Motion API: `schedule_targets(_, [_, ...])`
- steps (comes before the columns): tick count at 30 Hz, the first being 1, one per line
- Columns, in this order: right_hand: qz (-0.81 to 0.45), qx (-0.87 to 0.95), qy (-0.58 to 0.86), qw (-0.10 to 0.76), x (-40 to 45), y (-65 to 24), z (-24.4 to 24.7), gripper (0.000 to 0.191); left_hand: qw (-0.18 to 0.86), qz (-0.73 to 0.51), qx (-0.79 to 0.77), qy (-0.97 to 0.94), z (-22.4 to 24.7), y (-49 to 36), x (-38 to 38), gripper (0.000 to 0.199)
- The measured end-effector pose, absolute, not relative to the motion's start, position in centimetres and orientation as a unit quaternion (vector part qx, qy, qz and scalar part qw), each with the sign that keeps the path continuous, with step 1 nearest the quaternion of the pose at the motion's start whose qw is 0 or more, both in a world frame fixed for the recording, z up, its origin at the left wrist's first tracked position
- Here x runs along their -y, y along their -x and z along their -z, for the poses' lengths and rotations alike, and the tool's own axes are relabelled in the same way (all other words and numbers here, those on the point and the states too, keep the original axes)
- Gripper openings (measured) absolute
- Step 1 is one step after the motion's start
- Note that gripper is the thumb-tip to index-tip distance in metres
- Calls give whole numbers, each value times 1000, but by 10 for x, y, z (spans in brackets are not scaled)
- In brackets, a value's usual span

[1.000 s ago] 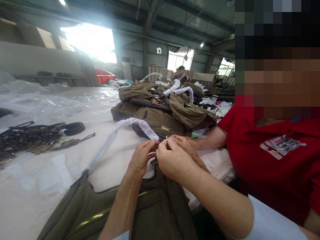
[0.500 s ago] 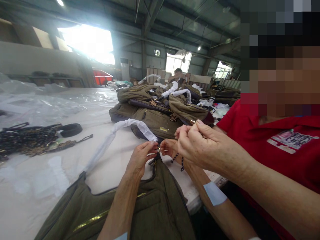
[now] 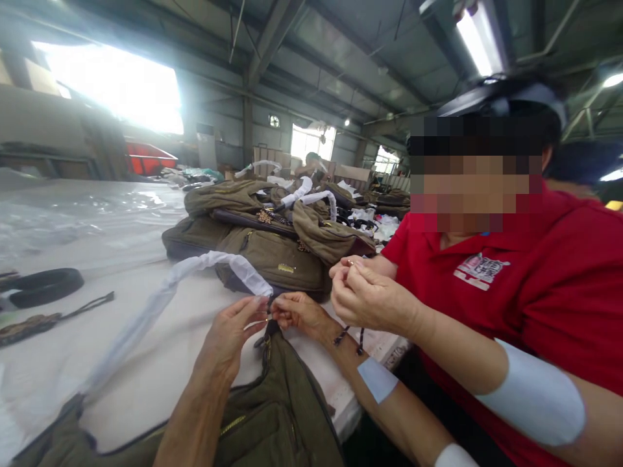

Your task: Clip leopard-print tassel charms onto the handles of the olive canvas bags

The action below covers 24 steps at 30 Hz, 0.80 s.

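Note:
An olive-green handbag [image 3: 277,395] with brass zips lies in front of me, partly on the white table. Its arched handle [image 3: 209,259] is wrapped in white paper. My left hand [image 3: 233,331] pinches the handle's near end, where it meets the bag's dark tab. From the right, my right hand [image 3: 299,312] pinches at that same joint, its fingertips almost touching the left ones. The small fitting between them is mostly hidden. Just above my right forearm, a co-worker's hands [image 3: 372,292] hold a small gold-coloured piece, with dark braided cord ends [image 3: 351,337] hanging below.
Olive bags [image 3: 272,240] are piled at the table's far side. A black roll [image 3: 46,287] and a leopard-patterned tag [image 3: 36,327] with a cord lie left on the white table [image 3: 146,363]. The co-worker [image 3: 525,259] in red stands close at my right.
The view has turned right, so the scene sits further left and more of the co-worker shows. My hands stay at the handle joint; the co-worker's hands still hold the small piece.

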State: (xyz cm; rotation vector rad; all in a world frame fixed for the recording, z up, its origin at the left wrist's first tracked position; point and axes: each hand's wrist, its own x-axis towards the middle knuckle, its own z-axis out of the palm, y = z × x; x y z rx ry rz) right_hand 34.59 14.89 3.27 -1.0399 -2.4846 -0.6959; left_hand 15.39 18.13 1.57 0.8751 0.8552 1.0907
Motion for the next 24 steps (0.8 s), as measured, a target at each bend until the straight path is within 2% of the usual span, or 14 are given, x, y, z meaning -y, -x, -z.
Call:
schedule_targets(3, [58, 867, 420, 261, -178, -318, 5, 48, 684, -486, -383, -386, -14, -153, -182, 45])
schedule_targets(7, [-332, 742, 444, 377, -185, -317, 18, 38, 682, -484, -391, -385, -14, -153, -183, 45])
schedule_targets(9, [-413, 690, 441, 399, -183, -320, 15, 35, 681, -484, -393, -384, -15, -154, -183, 46])
schedule_targets(11, [-365, 712, 460, 386, -182, -320, 13, 34, 679, -483, -394, -387, -15, -154, -183, 45])
schedule_targets(16, [-24, 846, 481, 229, -182, -321, 12, 36, 675, -479, -396, -398, -15, -153, -182, 45])
schedule_targets(21, [183, 873, 432, 132, -142, -358, 0, 45, 674, -480, -398, -395, -16, -153, -181, 44])
schedule_targets(24, [236, 868, 419, 125, -112, -380, -10, 29, 672, -480, -401, -397, -17, -153, -181, 42])
